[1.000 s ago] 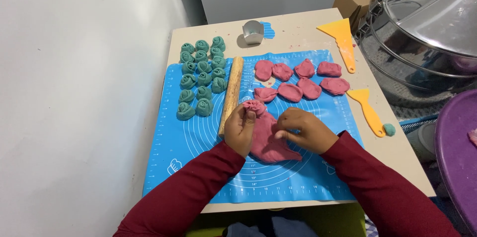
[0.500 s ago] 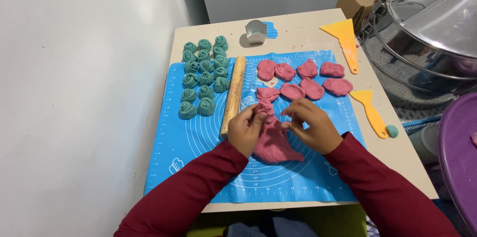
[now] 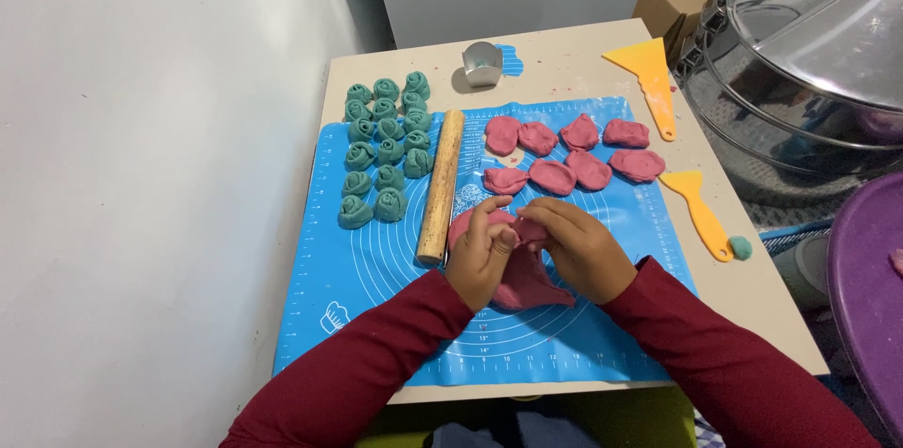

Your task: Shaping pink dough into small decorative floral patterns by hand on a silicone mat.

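Observation:
Both hands work a lump of pink dough [image 3: 527, 283] on a blue silicone mat [image 3: 376, 260]. My left hand [image 3: 482, 255] pinches the top of the lump, and my right hand [image 3: 578, 246] grips it from the right, fingers curled over it. Several flattened pink dough pieces [image 3: 569, 152] lie in two rows just beyond my hands. A wooden rolling pin [image 3: 441, 183] lies lengthwise left of my left hand. Several green dough rosettes [image 3: 381, 147] are grouped left of the pin.
A small metal cutter [image 3: 482, 62] stands at the table's far edge. Two orange scrapers [image 3: 651, 81] [image 3: 698, 208] lie on the right, with a small green dough bit [image 3: 740, 247]. A large metal lidded pot [image 3: 809, 62] and a purple basin [image 3: 870, 298] stand at right. A white wall borders the left.
My hands have kept pinching and turning the pink dough in place; the fingers have shifted slightly around its top. Nothing else has moved.

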